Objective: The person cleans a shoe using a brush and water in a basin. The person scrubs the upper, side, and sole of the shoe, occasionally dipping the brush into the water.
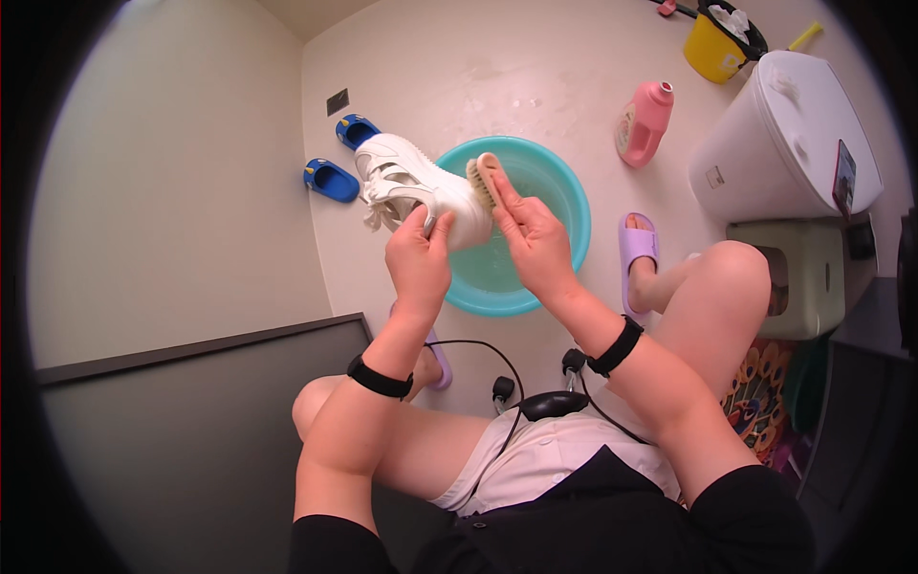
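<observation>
A white lace-up sneaker is pinched by the left grip partly over a round turquoise plastic basin; a pale bristle brush is clasped by the right grip. Scrubbing seems under way; what remains cannot be told.

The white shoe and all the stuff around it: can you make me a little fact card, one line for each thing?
Left hand: holds the white shoe by its opening
Right hand: grips a brush, bristles at the shoe
Basin: round, turquoise, water inside, partly under the shoe
Bottle: pink, upright, right of the basin
Blue slippers: two, left of the basin
Purple slippers: on the person's feet
</observation>
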Action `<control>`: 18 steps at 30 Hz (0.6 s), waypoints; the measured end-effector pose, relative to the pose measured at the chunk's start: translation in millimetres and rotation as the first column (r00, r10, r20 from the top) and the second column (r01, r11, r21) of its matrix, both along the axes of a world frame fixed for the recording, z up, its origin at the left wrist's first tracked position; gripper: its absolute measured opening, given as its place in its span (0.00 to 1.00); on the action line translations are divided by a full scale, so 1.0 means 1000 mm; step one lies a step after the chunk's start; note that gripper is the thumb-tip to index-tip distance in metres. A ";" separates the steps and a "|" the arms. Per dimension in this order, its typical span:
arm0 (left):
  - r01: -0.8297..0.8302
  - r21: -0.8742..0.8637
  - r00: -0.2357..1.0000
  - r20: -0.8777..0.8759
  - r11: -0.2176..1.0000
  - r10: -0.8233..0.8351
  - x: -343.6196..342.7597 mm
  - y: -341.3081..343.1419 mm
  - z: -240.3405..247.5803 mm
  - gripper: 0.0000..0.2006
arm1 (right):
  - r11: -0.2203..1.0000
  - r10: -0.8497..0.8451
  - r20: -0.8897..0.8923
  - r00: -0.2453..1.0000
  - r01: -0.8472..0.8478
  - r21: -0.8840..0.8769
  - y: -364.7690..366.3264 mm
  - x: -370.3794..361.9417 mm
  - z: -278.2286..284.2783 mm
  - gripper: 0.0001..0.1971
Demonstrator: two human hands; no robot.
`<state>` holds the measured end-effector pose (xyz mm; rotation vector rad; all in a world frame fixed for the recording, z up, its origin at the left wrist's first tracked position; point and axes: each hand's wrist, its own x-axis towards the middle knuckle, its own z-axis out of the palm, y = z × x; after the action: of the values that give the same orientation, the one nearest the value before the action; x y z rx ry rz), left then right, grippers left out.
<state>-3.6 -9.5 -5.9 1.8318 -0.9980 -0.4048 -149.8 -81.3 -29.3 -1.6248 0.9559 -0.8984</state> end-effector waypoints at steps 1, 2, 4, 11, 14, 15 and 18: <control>0.003 0.011 0.997 0.076 1.000 -0.004 -0.002 0.001 0.003 0.10 | 0.998 0.036 -0.108 0.993 -0.040 -0.042 0.003 -0.001 0.000 0.23; 0.006 0.010 0.997 0.074 1.000 -0.006 -0.002 0.001 0.004 0.10 | 0.998 0.033 -0.110 0.993 -0.038 -0.044 0.002 -0.003 0.000 0.23; 0.020 0.047 0.981 0.193 0.999 -0.029 -0.002 0.003 0.005 0.10 | 0.996 0.027 -0.267 0.963 -0.047 -0.072 -0.002 -0.003 -0.001 0.22; 0.065 0.048 0.948 0.309 0.997 -0.077 -0.006 0.011 0.004 0.08 | 0.992 0.052 -0.339 0.939 -0.011 0.123 -0.024 -0.005 -0.020 0.22; 0.056 0.063 0.939 0.336 0.996 -0.074 -0.003 0.011 0.005 0.08 | 0.986 0.069 -0.220 0.973 -0.034 0.162 -0.018 -0.006 -0.010 0.21; 0.050 0.105 0.936 0.341 0.993 -0.083 -0.002 0.012 0.004 0.08 | 0.988 0.072 -0.165 0.984 -0.048 0.147 -0.017 -0.003 -0.005 0.21; 0.066 0.128 0.933 0.345 0.990 -0.107 -0.003 0.015 0.002 0.08 | 0.986 0.122 -0.221 0.968 -0.092 0.139 -0.016 0.001 0.013 0.21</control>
<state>-6.8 5.6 -4.4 2.0128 -1.3261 -0.1915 -148.6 -97.5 -15.9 -1.6764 1.0499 -0.5721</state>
